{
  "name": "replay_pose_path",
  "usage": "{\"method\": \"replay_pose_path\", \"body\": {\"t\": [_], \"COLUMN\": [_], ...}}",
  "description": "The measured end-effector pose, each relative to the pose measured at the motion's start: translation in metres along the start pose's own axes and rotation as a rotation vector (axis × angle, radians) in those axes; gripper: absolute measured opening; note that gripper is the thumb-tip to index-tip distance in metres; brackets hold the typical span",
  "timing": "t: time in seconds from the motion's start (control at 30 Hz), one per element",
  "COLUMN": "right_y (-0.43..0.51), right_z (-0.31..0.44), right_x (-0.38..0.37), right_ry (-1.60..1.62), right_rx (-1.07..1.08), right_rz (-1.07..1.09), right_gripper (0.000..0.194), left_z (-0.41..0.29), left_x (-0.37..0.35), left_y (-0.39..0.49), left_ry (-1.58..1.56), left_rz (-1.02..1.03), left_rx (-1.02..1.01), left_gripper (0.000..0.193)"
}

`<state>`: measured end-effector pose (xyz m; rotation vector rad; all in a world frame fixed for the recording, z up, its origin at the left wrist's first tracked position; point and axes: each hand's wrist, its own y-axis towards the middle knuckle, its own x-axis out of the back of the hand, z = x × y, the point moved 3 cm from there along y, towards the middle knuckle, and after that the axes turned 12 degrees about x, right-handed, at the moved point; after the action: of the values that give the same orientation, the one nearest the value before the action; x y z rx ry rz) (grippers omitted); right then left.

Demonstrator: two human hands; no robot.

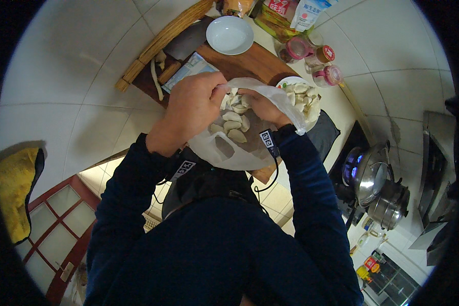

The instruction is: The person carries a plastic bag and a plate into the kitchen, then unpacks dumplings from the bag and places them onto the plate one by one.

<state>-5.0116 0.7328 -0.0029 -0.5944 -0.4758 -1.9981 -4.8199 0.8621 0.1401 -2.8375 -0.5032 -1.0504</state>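
My left hand (pixel 195 105) grips the rim of a thin white plastic bag (pixel 248 158), its fingers closed on the edge. Inside the bag's mouth is my right hand (pixel 266 107), its fingertips at a dumpling among several pale dumplings (pixel 233 124); whether it holds one is hard to tell. The bag lies over a wooden cutting board (pixel 248 61). Just right of the bag, a white plate (pixel 287 80) carries a heap of dumplings (pixel 304 99). An empty white bowl (pixel 230 35) sits at the board's far end.
A cleaver blade (pixel 189 38) and a blue-and-white packet (pixel 193 69) lie at the back left. Lidded glass jars (pixel 294 49) and an oil bottle (pixel 269 19) stand at the back right. Farther right, a lidded wok (pixel 373 176) is over a blue flame beside a steel pot (pixel 390 204).
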Motion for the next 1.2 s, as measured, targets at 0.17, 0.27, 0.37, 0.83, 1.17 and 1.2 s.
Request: {"method": "replay_pose_path", "body": {"t": [0.17, 0.27, 0.37, 0.83, 1.17, 1.2], "right_y": [0.004, 0.007, 0.003, -0.009, -0.013, -0.018], "right_z": [0.017, 0.025, 0.03, 0.045, 0.084, 0.085], "right_x": [-0.004, -0.005, 0.001, -0.006, -0.007, -0.005], "right_ry": [0.058, -0.017, -0.176, -0.5, -0.275, -0.261], "right_rx": [0.048, 0.094, 0.117, 0.23, 0.19, 0.178], "right_rz": [-0.064, -0.097, -0.066, -0.23, -0.012, 0.002], "right_gripper": [0.034, 0.033, 0.029, 0.032, 0.032, 0.031], "left_z": [0.002, 0.002, 0.002, 0.003, 0.004, 0.004], "left_x": [0.003, 0.005, 0.005, 0.004, 0.005, 0.005], "left_y": [0.004, 0.006, 0.006, 0.005, 0.004, 0.004], "left_ry": [0.015, 0.008, 0.007, -0.035, -0.044, -0.047], "left_rz": [0.003, -0.001, 0.0, 0.012, 0.036, 0.045], "left_rx": [0.031, 0.041, 0.034, 0.058, 0.067, 0.079], "left_gripper": [0.016, 0.016, 0.015, 0.015, 0.016, 0.016]}}
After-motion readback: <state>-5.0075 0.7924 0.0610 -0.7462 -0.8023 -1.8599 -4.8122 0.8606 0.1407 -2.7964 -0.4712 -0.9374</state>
